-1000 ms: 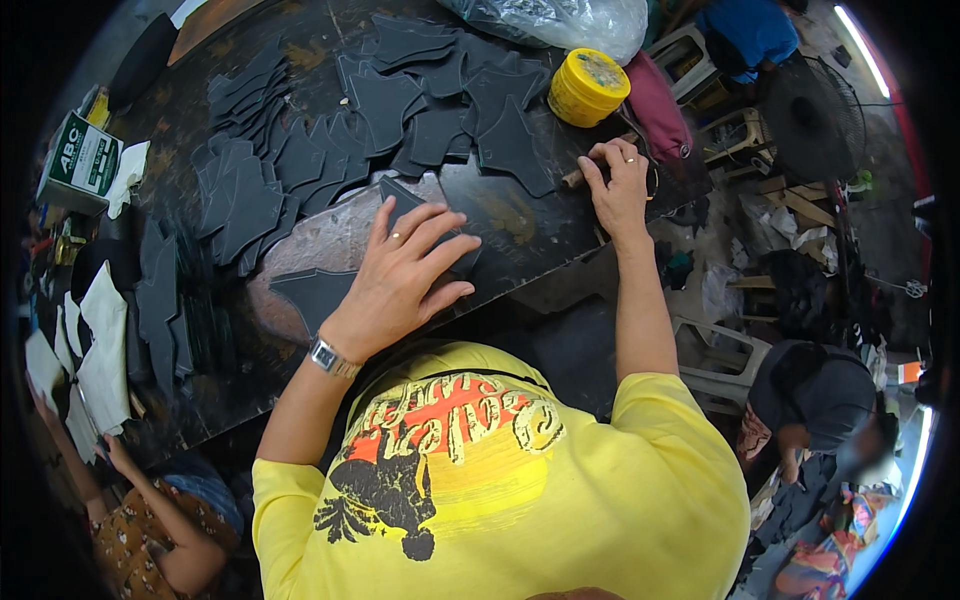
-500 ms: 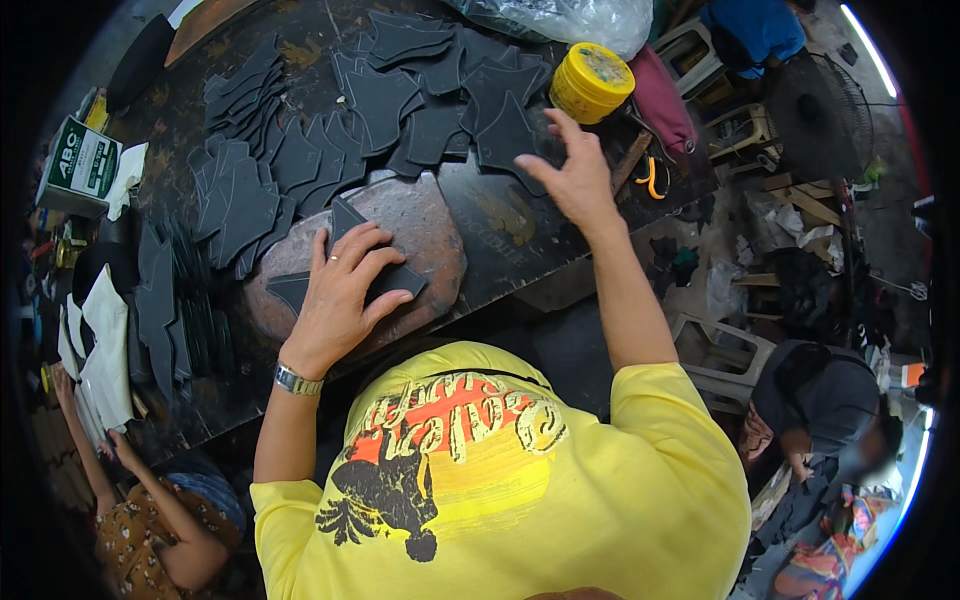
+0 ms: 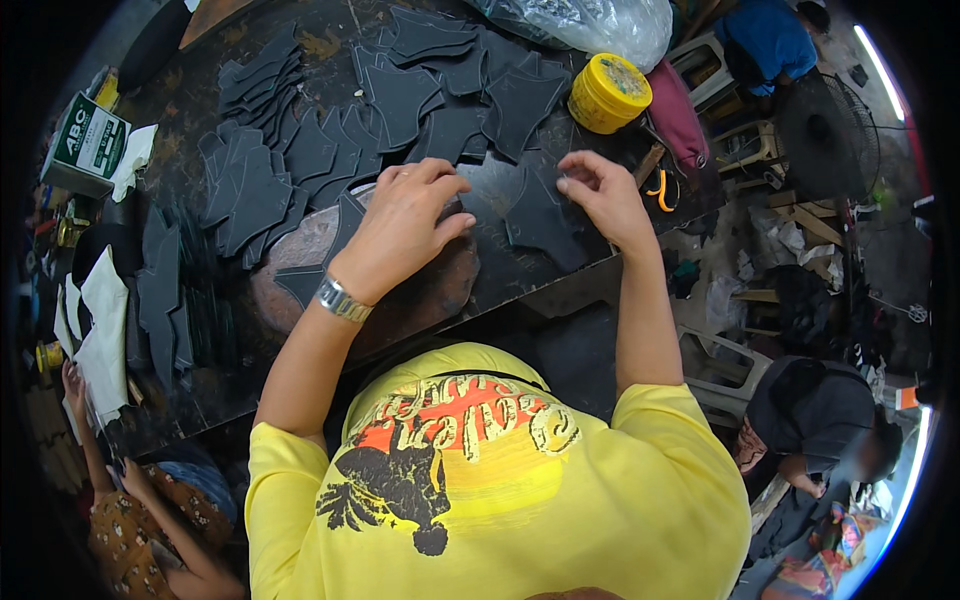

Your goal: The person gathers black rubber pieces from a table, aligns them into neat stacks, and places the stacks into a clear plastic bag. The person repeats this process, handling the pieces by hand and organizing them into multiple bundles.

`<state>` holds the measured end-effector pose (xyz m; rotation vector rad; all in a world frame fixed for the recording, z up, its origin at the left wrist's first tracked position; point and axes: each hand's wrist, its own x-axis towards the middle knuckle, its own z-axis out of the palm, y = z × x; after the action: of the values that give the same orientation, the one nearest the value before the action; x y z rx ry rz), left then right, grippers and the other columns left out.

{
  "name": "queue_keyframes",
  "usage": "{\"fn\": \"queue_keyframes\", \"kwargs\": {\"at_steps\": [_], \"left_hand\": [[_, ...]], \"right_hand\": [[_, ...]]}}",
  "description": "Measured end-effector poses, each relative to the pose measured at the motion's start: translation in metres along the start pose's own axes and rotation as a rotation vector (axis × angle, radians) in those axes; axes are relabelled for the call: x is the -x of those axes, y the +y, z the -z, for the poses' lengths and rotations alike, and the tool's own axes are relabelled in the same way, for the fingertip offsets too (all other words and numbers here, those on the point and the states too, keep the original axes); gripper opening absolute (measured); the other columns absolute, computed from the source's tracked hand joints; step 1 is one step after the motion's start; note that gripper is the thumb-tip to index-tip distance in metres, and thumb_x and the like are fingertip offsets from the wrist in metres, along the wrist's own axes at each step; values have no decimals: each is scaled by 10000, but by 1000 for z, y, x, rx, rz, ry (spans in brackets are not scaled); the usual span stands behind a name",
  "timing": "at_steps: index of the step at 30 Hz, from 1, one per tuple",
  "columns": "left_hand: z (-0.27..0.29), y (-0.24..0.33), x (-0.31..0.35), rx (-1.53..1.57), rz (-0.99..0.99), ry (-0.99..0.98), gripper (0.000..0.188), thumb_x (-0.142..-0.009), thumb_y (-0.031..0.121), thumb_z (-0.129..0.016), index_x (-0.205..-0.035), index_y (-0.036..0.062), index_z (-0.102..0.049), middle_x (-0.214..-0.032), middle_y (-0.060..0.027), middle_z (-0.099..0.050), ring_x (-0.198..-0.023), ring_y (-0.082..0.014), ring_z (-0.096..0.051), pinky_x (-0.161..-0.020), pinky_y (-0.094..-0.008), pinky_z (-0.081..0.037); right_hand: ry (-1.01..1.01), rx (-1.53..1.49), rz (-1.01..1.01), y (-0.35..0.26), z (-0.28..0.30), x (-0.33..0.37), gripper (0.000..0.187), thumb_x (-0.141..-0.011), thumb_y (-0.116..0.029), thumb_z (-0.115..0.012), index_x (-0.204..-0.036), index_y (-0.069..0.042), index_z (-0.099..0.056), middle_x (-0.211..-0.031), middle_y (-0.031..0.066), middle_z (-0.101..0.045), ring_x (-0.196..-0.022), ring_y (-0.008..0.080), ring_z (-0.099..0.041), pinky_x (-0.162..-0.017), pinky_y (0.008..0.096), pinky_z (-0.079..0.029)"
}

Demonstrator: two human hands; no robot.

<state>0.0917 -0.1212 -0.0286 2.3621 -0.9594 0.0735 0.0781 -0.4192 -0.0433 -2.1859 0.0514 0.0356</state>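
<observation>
My right hand [image 3: 608, 203] pinches the edge of a dark grey cut sheet piece [image 3: 540, 220], shaped like a shoe upper, over the table's near right part. My left hand [image 3: 400, 225], with a metal watch on its wrist, hovers over the far side of a reddish-brown stone slab [image 3: 425, 290]. Its fingers are loosely bent and the thumb stands apart, with nothing visible in them. Another dark cut piece [image 3: 300, 280] lies on the slab, partly hidden by the left hand and forearm.
Stacks of dark cut pieces [image 3: 245, 185] spread over the black table [image 3: 325, 40]. At the back right stand a yellow tub [image 3: 610, 93] and orange-handled scissors [image 3: 661, 190]. Clear plastic [image 3: 600, 25] lies behind. A green-white tin [image 3: 85, 145] is at far left. Other people sit around.
My right hand has closed on a cut piece and drawn it nearer, off the pile. My left hand has lifted off the piece on the slab and moved right and away from me.
</observation>
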Motion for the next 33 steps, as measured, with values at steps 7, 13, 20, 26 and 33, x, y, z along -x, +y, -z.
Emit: {"fn": "queue_keyframes", "kwargs": {"at_steps": [7,13,20,26,33], "left_hand": [[-39,21,-3,97,-263,-215,448,-823,279,-783,-1233,148,-661,-1322,-101,-572,-1245,-311,-521,-1069,-477,-381],[-54,15,7,50,-329,-265,482,-838,303,-772,-1282,152,-658,-1421,-102,-544,-1353,-306,-467,-1191,-493,-284],[-51,7,7,136,-323,-281,459,-841,289,-769,-1257,129,-657,-1436,-111,-539,-1380,-303,-452,-1191,-485,-287],[-46,8,5,189,-320,-222,437,-822,245,-785,-1210,99,-649,-1338,-117,-576,-1304,-294,-509,-1171,-464,-319],[-31,13,0,288,-140,-63,510,-732,155,-848,-1176,92,-606,-1171,-121,-583,-1166,-304,-556,-1030,-412,-416]], "right_hand": [[337,377,-111,-12,-38,-64,790,-786,-521,-787,-1323,22,-585,-1228,223,-659,-1142,378,-639,-953,440,-510],[443,452,-138,-11,-58,-87,810,-744,-547,-813,-1275,28,-605,-1114,192,-670,-1034,344,-643,-921,437,-501],[501,-23,-134,13,-54,-92,284,-798,-215,-848,-920,-7,-698,-738,35,-667,-618,156,-657,-587,271,-495],[477,-647,-28,3,-28,-67,123,-872,-51,-759,-872,-19,-640,-719,33,-650,-589,111,-629,-562,229,-492],[-123,-485,-154,-10,21,-19,173,-840,-104,-773,-935,-32,-647,-706,-5,-622,-575,98,-608,-557,231,-485]]}}
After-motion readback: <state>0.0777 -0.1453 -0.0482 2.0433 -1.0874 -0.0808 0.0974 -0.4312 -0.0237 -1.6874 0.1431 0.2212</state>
